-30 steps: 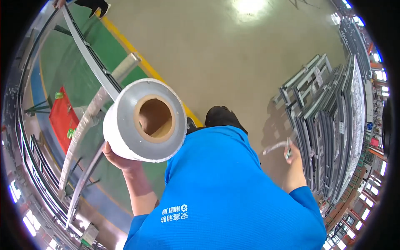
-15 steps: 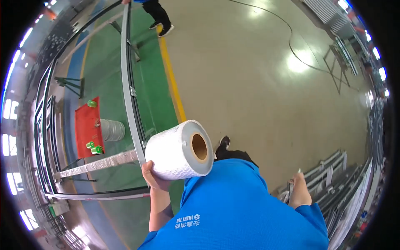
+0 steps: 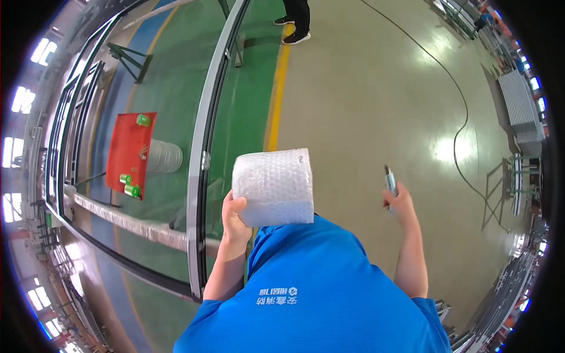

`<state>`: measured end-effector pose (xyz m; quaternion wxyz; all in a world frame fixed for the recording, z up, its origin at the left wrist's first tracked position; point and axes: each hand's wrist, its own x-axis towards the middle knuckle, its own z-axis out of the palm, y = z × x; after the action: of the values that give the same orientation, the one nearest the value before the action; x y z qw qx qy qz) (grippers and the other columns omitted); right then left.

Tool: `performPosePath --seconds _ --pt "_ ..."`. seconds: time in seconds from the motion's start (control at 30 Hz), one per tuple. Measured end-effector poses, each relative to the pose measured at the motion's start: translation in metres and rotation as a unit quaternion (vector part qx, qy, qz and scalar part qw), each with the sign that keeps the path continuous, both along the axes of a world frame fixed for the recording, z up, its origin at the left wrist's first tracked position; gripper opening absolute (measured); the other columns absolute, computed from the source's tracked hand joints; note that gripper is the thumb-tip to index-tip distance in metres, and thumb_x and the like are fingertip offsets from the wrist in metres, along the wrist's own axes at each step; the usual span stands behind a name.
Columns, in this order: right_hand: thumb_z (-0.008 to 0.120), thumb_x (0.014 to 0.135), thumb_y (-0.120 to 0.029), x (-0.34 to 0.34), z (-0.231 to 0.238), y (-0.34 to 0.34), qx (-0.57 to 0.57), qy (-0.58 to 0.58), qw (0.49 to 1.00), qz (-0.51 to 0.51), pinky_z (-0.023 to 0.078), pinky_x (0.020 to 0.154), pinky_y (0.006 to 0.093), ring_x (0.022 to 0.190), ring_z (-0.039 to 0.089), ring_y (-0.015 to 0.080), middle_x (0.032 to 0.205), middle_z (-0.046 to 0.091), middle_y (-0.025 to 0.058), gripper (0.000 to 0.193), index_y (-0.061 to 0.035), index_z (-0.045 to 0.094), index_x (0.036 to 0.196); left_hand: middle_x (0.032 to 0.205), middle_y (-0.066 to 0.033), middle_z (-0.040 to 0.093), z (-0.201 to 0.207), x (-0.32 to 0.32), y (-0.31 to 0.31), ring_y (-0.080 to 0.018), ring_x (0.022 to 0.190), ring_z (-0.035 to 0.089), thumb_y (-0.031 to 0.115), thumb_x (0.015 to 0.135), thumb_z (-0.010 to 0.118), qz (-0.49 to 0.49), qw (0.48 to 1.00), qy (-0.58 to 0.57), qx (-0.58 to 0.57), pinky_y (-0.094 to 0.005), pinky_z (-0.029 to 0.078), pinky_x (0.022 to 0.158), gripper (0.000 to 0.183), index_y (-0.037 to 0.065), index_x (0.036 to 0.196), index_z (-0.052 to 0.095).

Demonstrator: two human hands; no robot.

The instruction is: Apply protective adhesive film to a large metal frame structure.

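My left hand grips a roll of bubble wrap, thumb on its near left edge. The roll lies across the front of my body, its bubbly side up and its cardboard core out of sight. In my right hand, raised over the floor to the right, is a slim silver utility knife with its dark tip pointing away from me. Left of the roll runs a long grey-and-black metal frame bar, part of a large frame.
A red board rests on a white bucket, with several green rolls on it. A wrapped beam passes beneath the frame. Another person's shoes stand ahead by the yellow line. A cable crosses the floor.
The roll has turned, so its open core end no longer shows. My right hand has come up and forward from low at my side, bringing the knife into clear view.
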<state>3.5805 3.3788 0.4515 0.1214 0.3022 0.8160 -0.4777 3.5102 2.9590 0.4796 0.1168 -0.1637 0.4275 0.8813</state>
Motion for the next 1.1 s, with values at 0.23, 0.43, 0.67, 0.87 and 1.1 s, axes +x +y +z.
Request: performPosePath --seconds 0.23,0.43,0.67,0.87,1.1 --pt "0.057 0.09 -0.013 -0.159 0.036 -0.019 -0.129 -0.004 0.987 -0.094 0.049 0.059 0.0295 0.064 0.06 0.0155 0.074 0.06 0.0073 0.016 -0.0018 0.052 0.101 0.115 -0.0132 0.062 0.022 -0.209 0.046 -0.0205 0.105 0.058 0.034 0.069 0.065 -0.103 0.979 0.134 -0.11 -0.0305 0.044 0.09 0.071 -0.009 0.125 0.052" --pt "0.061 0.09 -0.016 -0.329 0.058 -0.028 -0.227 0.075 0.971 -0.001 0.049 0.06 0.028 0.068 0.062 0.0145 0.084 0.066 0.0095 0.02 -0.0011 0.054 0.1 0.115 -0.0134 0.063 0.03 -0.336 0.069 -0.0223 0.104 0.061 0.033 0.068 0.063 -0.096 0.977 0.155 -0.113 -0.0322 0.047 0.089 0.07 -0.007 0.124 0.052" --pt "0.072 0.085 -0.04 -0.538 0.07 -0.028 -0.448 0.108 0.864 0.203 0.047 0.058 0.0267 0.07 0.062 0.0149 0.085 0.065 0.0117 0.049 0.0002 0.054 0.106 0.112 -0.0125 0.064 0.028 -0.445 0.114 -0.0205 0.102 0.06 0.034 0.066 0.063 -0.031 0.982 0.126 -0.135 -0.0299 0.046 0.087 0.072 -0.008 0.123 0.053" --pt "0.081 0.079 -0.025 -0.695 0.091 -0.031 -0.395 0.077 0.864 0.304 0.046 0.062 0.0245 0.075 0.057 0.0106 0.09 0.061 0.0033 0.05 -0.0024 0.052 0.112 0.112 -0.0123 0.063 0.04 -0.53 0.138 -0.0192 0.101 0.06 0.037 0.065 0.065 0.052 0.977 0.106 -0.18 -0.0305 0.046 0.088 0.074 -0.007 0.124 0.053" --pt "0.079 0.08 -0.027 -0.824 0.098 -0.055 -0.381 0.012 0.845 0.376 0.046 0.064 0.0239 0.075 0.053 0.0088 0.093 0.057 0.0017 0.054 -0.003 0.049 0.118 0.117 -0.0109 0.061 0.036 -0.621 0.123 -0.0181 0.108 0.057 0.033 0.066 0.071 0.085 0.98 0.072 -0.163 -0.0304 0.042 0.095 0.075 -0.006 0.127 0.052"
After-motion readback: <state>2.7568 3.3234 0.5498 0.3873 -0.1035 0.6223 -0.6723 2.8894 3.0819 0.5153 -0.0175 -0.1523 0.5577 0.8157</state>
